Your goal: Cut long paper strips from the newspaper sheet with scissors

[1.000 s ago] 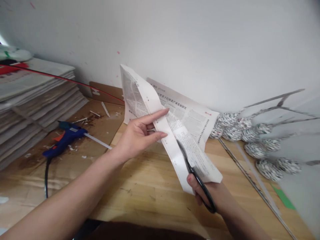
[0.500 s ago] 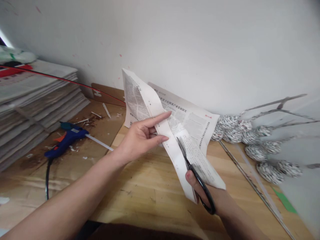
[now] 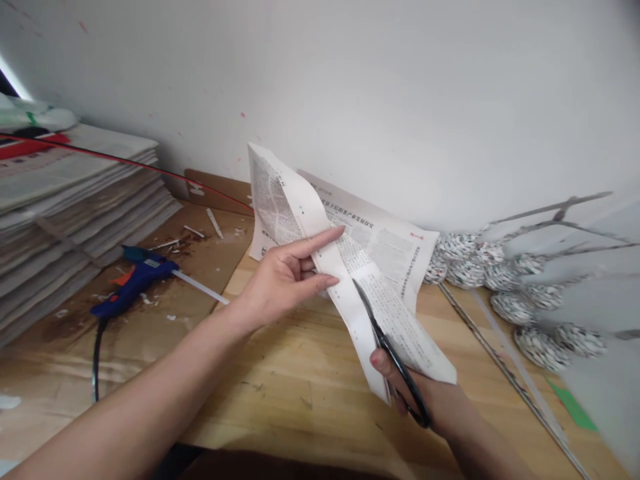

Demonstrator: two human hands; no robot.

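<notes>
Folded newspaper [image 3: 313,210] slants across the middle of the view, held off the table. My left hand [image 3: 287,273] grips its near-left edge, thumb and fingers pinching the blank margin. My right hand [image 3: 400,380] is wrapped round the black handles of a pair of scissors [image 3: 383,340]. The scissor blades lie in the paper between the white margin and the printed columns, pointing up and left towards my left hand. Below the blades the cut margin strip [image 3: 367,367] hangs apart from the printed part. Some right fingers are hidden under the paper.
A blue glue gun [image 3: 135,283] with a glue stick lies on cardboard [image 3: 200,280] at left. Stacked newspapers [image 3: 90,200] rise behind it. Several woven paper balls [image 3: 513,307], twigs [image 3: 557,217] and a long thin rod [image 3: 500,357] are at right. A white wall stands behind.
The scissor blades look closer together than before. Both hands and the newspaper stay in nearly the same place; the whole view has shifted slightly.
</notes>
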